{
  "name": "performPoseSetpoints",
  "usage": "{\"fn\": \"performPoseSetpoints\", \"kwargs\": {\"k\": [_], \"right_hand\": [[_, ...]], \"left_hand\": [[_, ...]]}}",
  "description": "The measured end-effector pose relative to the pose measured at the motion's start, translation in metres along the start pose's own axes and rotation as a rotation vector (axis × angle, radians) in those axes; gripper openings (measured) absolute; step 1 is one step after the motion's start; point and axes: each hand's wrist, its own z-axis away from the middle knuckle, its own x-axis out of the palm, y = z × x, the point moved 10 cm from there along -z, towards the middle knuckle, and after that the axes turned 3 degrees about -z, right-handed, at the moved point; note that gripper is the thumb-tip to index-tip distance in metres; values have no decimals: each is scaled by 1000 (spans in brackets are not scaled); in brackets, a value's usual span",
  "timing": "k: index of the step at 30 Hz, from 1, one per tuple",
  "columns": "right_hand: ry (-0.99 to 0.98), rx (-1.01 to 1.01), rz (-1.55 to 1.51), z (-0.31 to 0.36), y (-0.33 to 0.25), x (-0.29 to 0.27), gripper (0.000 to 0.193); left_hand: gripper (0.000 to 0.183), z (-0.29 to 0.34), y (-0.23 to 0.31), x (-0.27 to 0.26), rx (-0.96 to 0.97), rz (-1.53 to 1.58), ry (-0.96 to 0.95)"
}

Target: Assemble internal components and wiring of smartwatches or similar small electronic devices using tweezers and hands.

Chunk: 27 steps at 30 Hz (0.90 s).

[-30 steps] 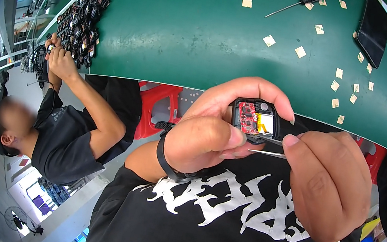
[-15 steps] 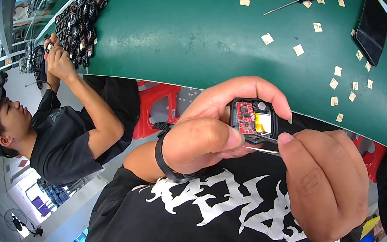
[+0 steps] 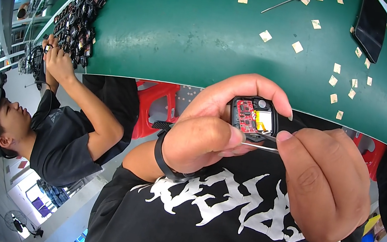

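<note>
Between the thumb and curled fingers of my left hand sits an opened smartwatch, tilted toward me. Its square black case shows a red circuit board, a silvery battery-like block and a yellow flex cable. My right hand is closed in a pinch around slim metal tweezers. They lie across the lower edge of the case, their far end by my left thumb. Whether the tips touch the watch I cannot tell. The right fingertips are close to the case's lower right corner.
Beyond my hands stretches a green table scattered with small cream squares. A screwdriver and a black phone-like slab lie there. Black devices with cords are piled at left, beside a co-worker and a red stool.
The tweezers have tilted slightly, their far end a little higher beside my left thumb. My left hand keeps hold of the smartwatch, almost unmoved. The table has shifted slightly left in view.
</note>
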Motion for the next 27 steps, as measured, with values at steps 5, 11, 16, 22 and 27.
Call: {"fn": "performPoseSetpoints", "kwargs": {"k": [5, 11, 16, 22, 27], "right_hand": [[-115, -14, -59, -4, 5, -2, 36], [-248, -76, -169, -5, 9, 1, 33], [-277, -91, -207, -3, 9, -3, 34], [-232, -172, -99, -1, 8, -22, 36], [-247, -323, 66, 7, -2, -19, 36]], "left_hand": [[68, 0, -4, 1, 7, -1, -10], [70, 3, -6, 5, -109, -118, 58], [69, 3, -5, 7, -92, -205, 24], [68, 3, 1, 7, -91, -205, 49], [68, -4, -3, 10, -99, -155, -9]]}}
